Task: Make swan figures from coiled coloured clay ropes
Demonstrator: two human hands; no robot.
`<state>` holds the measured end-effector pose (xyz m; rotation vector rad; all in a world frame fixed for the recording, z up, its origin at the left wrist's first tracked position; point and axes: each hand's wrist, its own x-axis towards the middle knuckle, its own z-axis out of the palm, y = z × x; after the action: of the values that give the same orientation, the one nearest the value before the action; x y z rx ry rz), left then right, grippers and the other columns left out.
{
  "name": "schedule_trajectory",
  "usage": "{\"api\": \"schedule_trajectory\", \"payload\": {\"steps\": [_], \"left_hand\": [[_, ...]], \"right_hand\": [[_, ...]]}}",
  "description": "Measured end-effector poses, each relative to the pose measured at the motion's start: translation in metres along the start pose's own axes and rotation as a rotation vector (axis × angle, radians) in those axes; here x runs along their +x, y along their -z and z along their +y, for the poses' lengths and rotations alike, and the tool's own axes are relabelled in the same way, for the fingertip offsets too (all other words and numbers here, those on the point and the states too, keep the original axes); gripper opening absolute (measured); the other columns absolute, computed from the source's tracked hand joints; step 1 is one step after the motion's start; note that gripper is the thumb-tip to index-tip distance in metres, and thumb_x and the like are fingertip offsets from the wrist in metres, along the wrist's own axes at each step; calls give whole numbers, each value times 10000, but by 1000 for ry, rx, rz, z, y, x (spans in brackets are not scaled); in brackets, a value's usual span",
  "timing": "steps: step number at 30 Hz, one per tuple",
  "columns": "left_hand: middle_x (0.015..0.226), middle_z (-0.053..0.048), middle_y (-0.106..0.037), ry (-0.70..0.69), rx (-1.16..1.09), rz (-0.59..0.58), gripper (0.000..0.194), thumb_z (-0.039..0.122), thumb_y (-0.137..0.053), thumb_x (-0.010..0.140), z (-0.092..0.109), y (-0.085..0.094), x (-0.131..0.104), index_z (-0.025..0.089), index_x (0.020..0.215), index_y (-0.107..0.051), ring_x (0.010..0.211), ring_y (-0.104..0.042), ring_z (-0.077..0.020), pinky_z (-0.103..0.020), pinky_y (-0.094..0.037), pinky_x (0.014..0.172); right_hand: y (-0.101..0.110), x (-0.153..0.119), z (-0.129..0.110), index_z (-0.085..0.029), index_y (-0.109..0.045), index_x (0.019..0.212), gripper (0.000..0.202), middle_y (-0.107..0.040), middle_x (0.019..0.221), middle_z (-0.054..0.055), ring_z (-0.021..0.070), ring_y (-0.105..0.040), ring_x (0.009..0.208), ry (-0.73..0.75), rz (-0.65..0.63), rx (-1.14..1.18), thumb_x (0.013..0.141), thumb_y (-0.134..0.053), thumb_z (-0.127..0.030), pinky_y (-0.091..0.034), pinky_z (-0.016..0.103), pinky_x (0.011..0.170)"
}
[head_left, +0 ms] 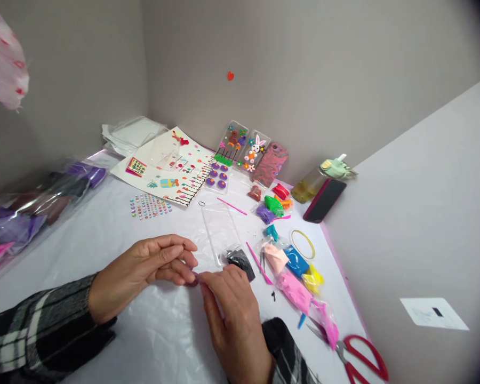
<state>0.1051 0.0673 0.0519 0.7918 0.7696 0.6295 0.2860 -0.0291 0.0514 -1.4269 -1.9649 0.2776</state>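
Note:
My left hand [144,269] is curled, its fingertips on a small dark purplish piece [192,279] that looks like modelling clay. My right hand [236,314] meets it there, thumb and forefinger pinched at the piece's right side. Fingers hide most of it, so its shape cannot be made out. Just beyond my hands lies a clear phone case [220,224] with a packet of black clay [240,260] over its near end. A pink modelling tool [259,263] lies to the right of the packet.
Bagged clay [296,290] in several colours lines the right side, near red-handled scissors [364,354]. Decorated phone cases [258,149] lean at the back wall. A patterned sheet [168,170], rhinestones [149,207], a bottle [310,184] and a phone [325,201] are around the table.

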Motion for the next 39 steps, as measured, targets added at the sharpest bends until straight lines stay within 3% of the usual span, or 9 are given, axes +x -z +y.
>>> {"api": "schedule_trajectory", "payload": {"steps": [5,11,18,23,27,29,32,36,39], "left_hand": [[1041,-86,-820,-9,-48,-18,348,457,-839,801,2,-2,-3,207,1041,-805,974,-772,-241,-268,-631,872],[1232,-66,-777,-5,-35,-38,369,495,-813,832,1,-1,-3,249,1105,-780,1154,-723,-252,-247,-608,918],[804,-30,-814,24,2,42,386,528,-896,715,5,-3,-4,202,830,-724,714,-778,-175,-166,-578,583],[587,-13,-731,1,9,6,429,560,-904,674,5,-1,-5,178,679,-709,526,-704,-144,-143,-487,438],[505,24,-639,-43,2,10,414,576,-863,718,2,2,-4,176,696,-759,409,-569,-84,-143,-442,404],[553,34,-652,-47,14,33,354,534,-838,768,2,2,-3,183,764,-791,445,-562,-75,-141,-466,448],[730,8,-755,-20,1,38,272,450,-850,786,3,0,-2,203,893,-815,628,-683,-121,-163,-557,597],[975,-60,-815,-17,-43,42,352,447,-891,753,4,0,-2,213,1002,-805,915,-759,-188,-205,-607,812],[1049,-62,-812,-13,-41,52,387,444,-894,756,4,1,-2,222,1054,-786,973,-759,-194,-210,-607,854]], "right_hand": [[-1,0,0,-216,-607,1130,273,-708,942,40,226,-579,876,-1,-19,12,980,-493,-19,-449,368,845],[-1,-1,0,-202,-608,1112,252,-700,913,41,218,-577,857,1,-18,-5,983,-490,-20,-449,367,857],[-1,-1,-1,-197,-610,1083,232,-672,858,38,211,-562,811,-2,-37,-33,986,-479,-33,-446,352,814],[-1,-2,-1,-196,-610,1111,244,-682,877,37,213,-563,839,4,-37,-27,987,-479,-32,-451,360,848],[-1,-2,-1,-201,-613,1155,261,-682,883,36,214,-571,846,-4,-57,-27,1001,-472,-46,-457,364,855],[-1,-2,-1,-196,-612,1163,270,-682,887,38,217,-569,848,-1,-60,-29,1000,-463,-41,-457,368,847],[-1,-1,-1,-188,-615,1128,260,-674,873,37,213,-557,829,10,-46,-29,991,-463,-27,-455,364,824],[-1,-1,-1,-186,-617,1151,262,-678,872,36,210,-556,823,12,-49,-26,995,-475,-30,-455,360,829],[-1,-2,-1,-191,-619,1161,269,-681,873,40,214,-564,831,11,-51,-29,998,-472,-34,-455,363,840]]}}
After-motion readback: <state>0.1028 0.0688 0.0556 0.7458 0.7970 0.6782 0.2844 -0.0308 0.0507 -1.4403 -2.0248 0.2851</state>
